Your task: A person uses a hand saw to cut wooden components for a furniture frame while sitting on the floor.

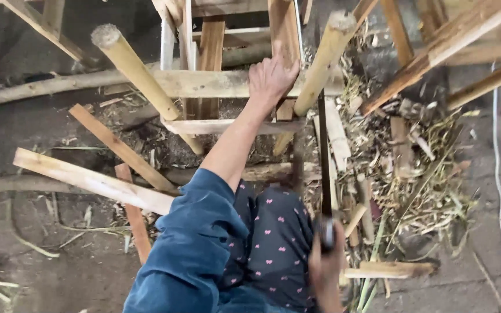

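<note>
1. A wooden frame [227, 84] fills the upper middle of the frame, with the left hand [271, 78] on its crossbar.
2. Two round poles [137, 72] slant up from the frame, one on each side of that hand.
3. The right hand [326, 269], at lower middle, grips what seems to be a saw [324, 156], which reaches up to the right pole.
4. Loose planks [94, 181] lie at left.
5. Scraps [413, 174] are heaped at right.

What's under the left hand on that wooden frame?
The left hand lies flat on a pale crossbar of the wooden frame. The palm covers that stretch of the bar, so any joint there is hidden.
</note>
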